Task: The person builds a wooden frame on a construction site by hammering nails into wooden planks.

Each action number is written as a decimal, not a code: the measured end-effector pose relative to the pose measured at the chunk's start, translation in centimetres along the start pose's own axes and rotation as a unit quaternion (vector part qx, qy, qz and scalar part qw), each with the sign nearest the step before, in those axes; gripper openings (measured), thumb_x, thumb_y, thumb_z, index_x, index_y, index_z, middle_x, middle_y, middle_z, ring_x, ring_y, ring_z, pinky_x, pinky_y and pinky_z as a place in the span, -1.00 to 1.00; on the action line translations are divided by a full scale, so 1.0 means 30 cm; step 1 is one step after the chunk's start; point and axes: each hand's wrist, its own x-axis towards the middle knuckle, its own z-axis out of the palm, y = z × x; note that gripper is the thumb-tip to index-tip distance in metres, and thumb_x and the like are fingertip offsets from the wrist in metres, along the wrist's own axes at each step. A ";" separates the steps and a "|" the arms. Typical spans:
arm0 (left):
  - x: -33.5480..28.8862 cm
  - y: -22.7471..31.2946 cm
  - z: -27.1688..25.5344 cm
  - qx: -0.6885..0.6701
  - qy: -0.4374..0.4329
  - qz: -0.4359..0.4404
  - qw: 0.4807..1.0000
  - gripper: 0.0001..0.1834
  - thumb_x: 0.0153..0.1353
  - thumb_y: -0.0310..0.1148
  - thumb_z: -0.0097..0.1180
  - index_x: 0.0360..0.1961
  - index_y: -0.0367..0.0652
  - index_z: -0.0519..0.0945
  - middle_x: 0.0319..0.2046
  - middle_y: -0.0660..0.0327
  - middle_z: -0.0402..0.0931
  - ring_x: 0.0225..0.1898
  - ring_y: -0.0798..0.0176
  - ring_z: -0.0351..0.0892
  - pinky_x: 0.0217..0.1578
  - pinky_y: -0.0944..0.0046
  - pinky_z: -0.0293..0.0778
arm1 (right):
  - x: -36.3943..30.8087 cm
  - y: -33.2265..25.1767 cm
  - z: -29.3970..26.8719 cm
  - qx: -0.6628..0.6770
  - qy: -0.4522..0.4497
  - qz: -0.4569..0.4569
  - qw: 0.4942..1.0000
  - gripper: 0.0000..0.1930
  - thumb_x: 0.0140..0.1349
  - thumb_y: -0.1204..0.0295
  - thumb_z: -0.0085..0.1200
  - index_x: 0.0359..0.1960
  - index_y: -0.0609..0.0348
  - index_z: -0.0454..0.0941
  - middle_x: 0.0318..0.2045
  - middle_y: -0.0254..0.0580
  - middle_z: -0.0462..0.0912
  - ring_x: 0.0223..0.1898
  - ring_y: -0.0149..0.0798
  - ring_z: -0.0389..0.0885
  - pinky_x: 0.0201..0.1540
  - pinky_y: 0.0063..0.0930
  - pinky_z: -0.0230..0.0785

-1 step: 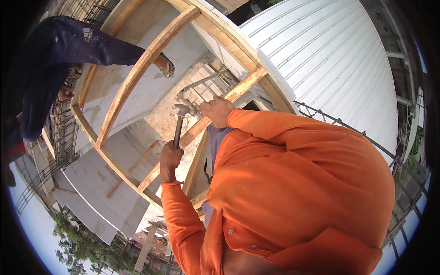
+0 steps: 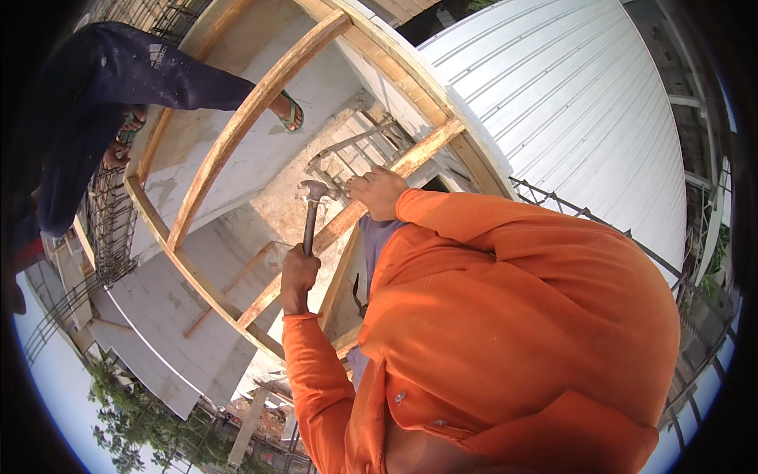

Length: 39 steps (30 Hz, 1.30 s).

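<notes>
My left hand [image 2: 299,273] is wrapped round the dark handle of a claw hammer [image 2: 313,192], held upright with its metal head at the top. The head is just left of my right hand [image 2: 377,192], near a wooden beam [image 2: 341,223]. My right hand is closed over that beam, its fingers curled at the edge; whether a small thing is pinched there I cannot make out. The beam runs slantwise across a wooden frame, from the right side rail to the lower left rail [image 2: 209,292].
A second wooden crosspiece [image 2: 237,118] spans the frame farther off. Another person's dark-trousered leg [image 2: 170,79] reaches over it, with a sandalled foot [image 2: 289,112] on a board. A deep opening lies below the beams. Ribbed metal roofing [image 2: 560,110] is at right, steel rebar [image 2: 110,221] at left.
</notes>
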 end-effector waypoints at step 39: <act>-0.358 -0.304 0.567 -0.396 0.359 -0.162 0.830 -0.86 -0.25 -0.47 0.06 -0.60 -0.28 0.39 -0.70 0.03 0.37 -0.66 0.04 0.36 -0.55 0.09 0.31 | 0.236 0.367 -0.512 -0.011 0.217 0.387 0.896 -0.34 -0.10 0.12 0.22 0.07 0.12 0.36 0.01 -0.07 0.33 0.10 -0.05 0.31 0.08 0.02 0.22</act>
